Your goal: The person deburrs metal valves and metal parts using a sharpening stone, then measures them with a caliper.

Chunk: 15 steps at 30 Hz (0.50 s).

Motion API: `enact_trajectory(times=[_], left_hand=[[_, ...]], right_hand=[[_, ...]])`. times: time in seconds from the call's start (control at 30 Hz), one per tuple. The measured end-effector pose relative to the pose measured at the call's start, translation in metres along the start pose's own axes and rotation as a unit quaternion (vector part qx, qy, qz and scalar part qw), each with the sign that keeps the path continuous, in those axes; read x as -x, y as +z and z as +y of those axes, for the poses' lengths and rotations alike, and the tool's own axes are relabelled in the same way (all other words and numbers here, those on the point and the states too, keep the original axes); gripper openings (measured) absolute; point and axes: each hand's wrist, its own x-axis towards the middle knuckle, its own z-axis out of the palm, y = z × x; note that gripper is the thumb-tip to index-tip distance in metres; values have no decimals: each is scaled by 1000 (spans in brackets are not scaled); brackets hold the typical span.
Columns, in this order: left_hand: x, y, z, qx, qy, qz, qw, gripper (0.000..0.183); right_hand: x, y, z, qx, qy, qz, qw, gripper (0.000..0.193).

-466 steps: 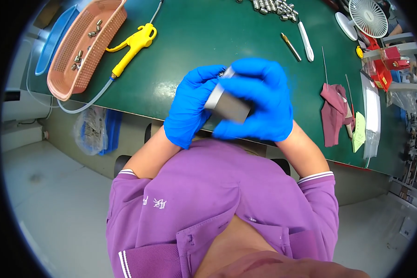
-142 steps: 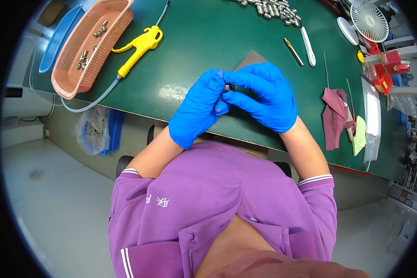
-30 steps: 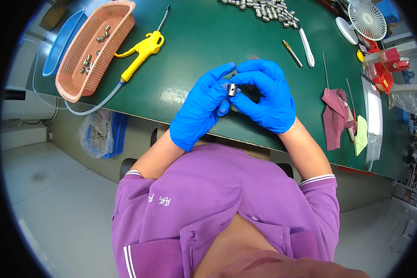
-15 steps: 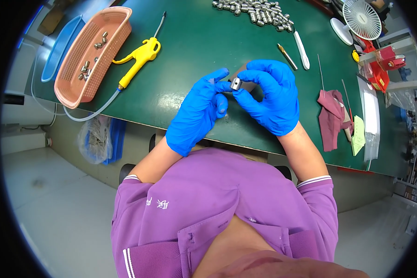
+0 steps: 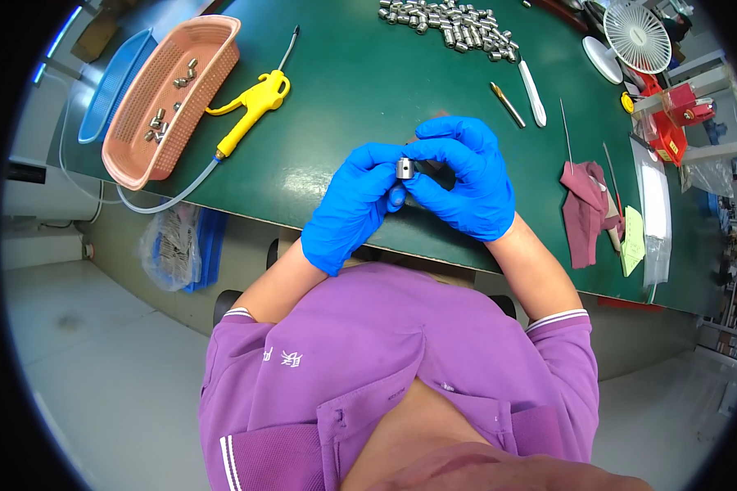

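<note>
A small silver metal cylinder (image 5: 404, 168) with a dark hole in its side sits between my two blue-gloved hands, above the green table. My left hand (image 5: 350, 200) pinches it from the left, fingers curled. From the right, the fingertips of my right hand (image 5: 465, 184) close on the same cylinder. Something flat and brownish (image 5: 439, 173) shows in the gap of my right hand's fingers; its kind is mostly hidden. At the far side of the table lies a heap of similar metal cylinders (image 5: 463, 31).
To the left are a yellow air blow gun (image 5: 258, 102) with a hose, a pink basket (image 5: 127, 155) holding several cylinders, and a blue basket (image 5: 98, 106). Rightward lie a drill bit (image 5: 508, 105), a white-handled tool (image 5: 533, 94), a maroon cloth (image 5: 583, 213) and a white fan (image 5: 637, 37).
The cylinder has shifted slightly left and toward me, and turned so its side hole faces up to view. My hands have come closer together around it.
</note>
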Motion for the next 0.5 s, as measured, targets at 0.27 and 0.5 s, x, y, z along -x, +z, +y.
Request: enact_trajectory(times=[0.27, 0.5], left_hand=[[2, -3, 5, 33, -49, -52, 997, 13], [5, -3, 11, 50, -32, -52, 997, 27]], right_hand=[[0, -1, 1, -30, 18, -17, 999, 23], [-6, -4, -7, -13, -11, -19, 1000, 28]])
